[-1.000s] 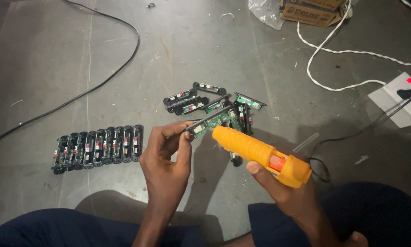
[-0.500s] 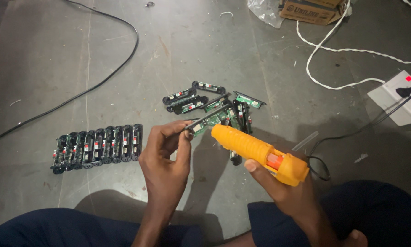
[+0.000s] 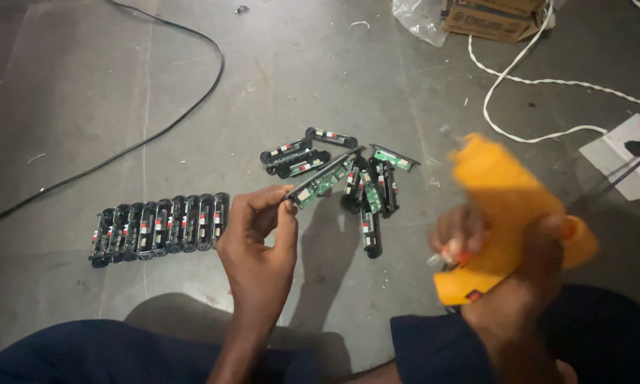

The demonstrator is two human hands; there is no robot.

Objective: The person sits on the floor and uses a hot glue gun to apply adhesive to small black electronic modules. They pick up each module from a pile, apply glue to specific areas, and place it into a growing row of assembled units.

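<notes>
Orange plastic fills the right of the frame: the right hand [image 3: 508, 284] is closed around the body of a glue gun [image 3: 505, 213], which is blurred and tilted up, its tip pointing toward the upper middle, away from the work. The left hand [image 3: 259, 245], at centre, pinches one end of a narrow green circuit board [image 3: 320, 181] between thumb and fingertips, so its long face is lifted clear of the floor and exposed. Just right of it, a loose heap of similar boards [image 3: 369, 192] lies on the grey floor [image 3: 334, 85], while at left a tidy row of boards [image 3: 160, 227] sits side by side, apparently sorted apart. In the upper right, a cardboard box [image 3: 494, 18] stands; its contents are hidden.
</notes>
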